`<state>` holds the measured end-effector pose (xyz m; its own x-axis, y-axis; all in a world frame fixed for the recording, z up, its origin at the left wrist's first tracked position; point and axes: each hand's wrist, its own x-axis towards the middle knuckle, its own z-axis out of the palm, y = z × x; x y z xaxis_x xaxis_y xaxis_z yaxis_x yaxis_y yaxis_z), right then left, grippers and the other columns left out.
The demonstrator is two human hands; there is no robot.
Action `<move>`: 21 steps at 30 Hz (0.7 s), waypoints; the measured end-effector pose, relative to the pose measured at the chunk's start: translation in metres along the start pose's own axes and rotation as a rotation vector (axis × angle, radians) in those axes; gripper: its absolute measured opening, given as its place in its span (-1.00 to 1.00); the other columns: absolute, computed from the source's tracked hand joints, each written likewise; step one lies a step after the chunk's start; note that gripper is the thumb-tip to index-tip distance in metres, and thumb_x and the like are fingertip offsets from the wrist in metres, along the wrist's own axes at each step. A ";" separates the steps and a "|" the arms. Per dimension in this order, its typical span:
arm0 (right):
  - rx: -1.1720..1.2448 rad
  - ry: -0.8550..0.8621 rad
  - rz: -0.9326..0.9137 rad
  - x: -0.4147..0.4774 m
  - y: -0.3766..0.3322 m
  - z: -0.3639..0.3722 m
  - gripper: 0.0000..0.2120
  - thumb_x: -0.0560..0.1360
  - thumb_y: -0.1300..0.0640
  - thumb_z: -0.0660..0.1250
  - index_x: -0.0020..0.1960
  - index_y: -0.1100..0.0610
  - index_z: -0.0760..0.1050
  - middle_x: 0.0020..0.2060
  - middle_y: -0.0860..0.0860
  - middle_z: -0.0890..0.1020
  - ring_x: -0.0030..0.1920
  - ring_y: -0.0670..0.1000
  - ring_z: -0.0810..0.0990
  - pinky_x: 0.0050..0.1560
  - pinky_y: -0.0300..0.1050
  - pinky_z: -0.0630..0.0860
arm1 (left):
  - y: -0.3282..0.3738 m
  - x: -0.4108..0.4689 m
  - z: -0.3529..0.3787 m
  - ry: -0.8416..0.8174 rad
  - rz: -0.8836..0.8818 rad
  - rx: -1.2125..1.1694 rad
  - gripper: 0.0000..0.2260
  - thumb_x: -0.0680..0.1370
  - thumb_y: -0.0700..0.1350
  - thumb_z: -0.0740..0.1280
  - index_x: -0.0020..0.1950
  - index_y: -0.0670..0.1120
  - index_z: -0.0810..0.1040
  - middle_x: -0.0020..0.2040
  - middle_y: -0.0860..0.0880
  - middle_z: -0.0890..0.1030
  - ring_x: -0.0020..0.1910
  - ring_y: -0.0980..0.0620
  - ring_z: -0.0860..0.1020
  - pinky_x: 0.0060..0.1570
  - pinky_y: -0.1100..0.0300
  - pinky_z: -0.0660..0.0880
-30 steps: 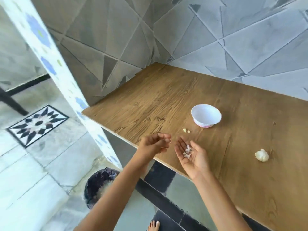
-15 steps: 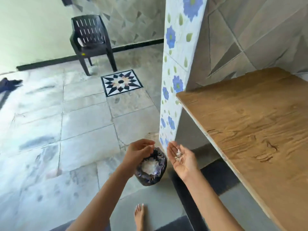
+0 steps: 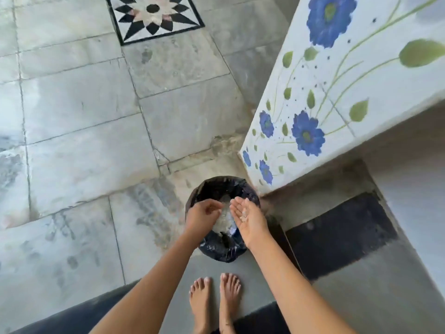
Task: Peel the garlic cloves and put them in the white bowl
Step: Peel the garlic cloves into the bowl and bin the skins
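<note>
Grey tiled floor [image 3: 72, 104] is taking up most of the view, w/ a black-and-white star tile [image 3: 154, 13] sitting at the top edge. A white pillar [image 3: 337, 92] painted w/ blue flowers is running down the R side, its bottom corner ending just beside a small bin [image 3: 221, 249] lined w/ a black bag. White scraps [image 3: 225, 222] are lying inside the bin. Bare feet [image 3: 201, 302] are standing just below it.

Both arms are reaching over the bin. Right hand [image 3: 248, 218] is lying palm up, fingers straight and pressed together, over the bin's R rim. Garlic skins [image 3: 243, 214], a few pale bits, are resting on that palm. Left hand [image 3: 202, 218] is hanging knuckles up over the bin's L side, near the R fingertips but apart; fingers are curling in w/ thumb meeting the tips. Can't tell if anything's pinched there.
</note>
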<state>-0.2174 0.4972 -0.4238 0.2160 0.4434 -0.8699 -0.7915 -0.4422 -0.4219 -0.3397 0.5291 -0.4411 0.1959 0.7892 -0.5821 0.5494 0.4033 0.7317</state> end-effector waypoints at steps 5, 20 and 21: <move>-0.179 0.046 0.102 0.109 0.031 -0.021 -0.41 0.61 -0.22 -0.06 0.53 0.08 0.09 0.52 0.03 0.15 0.50 0.07 0.14 0.10 -0.09 0.34 | -0.084 0.087 0.052 -0.056 -0.030 0.128 -0.87 0.52 -0.19 0.34 0.02 -0.06 0.64 -0.08 0.03 0.61 -0.07 0.08 0.55 0.01 0.22 0.47; -0.152 0.058 0.172 0.159 0.045 -0.054 -0.48 0.64 -0.13 -0.07 0.47 0.13 0.26 0.43 0.11 0.33 0.45 0.12 0.25 0.43 0.02 0.14 | -0.128 0.126 0.100 -0.079 0.048 0.329 -0.77 0.51 -0.13 0.29 0.15 -0.03 0.58 0.19 -0.04 0.52 0.20 -0.02 0.48 0.10 0.18 0.38; -0.147 0.056 0.171 0.159 0.043 -0.056 -0.49 0.64 -0.13 -0.08 0.46 0.12 0.27 0.41 0.09 0.36 0.44 0.10 0.27 0.43 0.01 0.14 | -0.122 0.129 0.100 0.004 0.062 0.280 -0.76 0.52 -0.18 0.29 0.18 -0.04 0.57 0.21 -0.03 0.52 0.21 -0.01 0.48 0.10 0.22 0.38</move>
<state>-0.1852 0.5048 -0.5950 0.1205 0.3106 -0.9429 -0.7282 -0.6179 -0.2966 -0.2999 0.5351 -0.6411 0.2334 0.8104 -0.5373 0.7395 0.2109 0.6393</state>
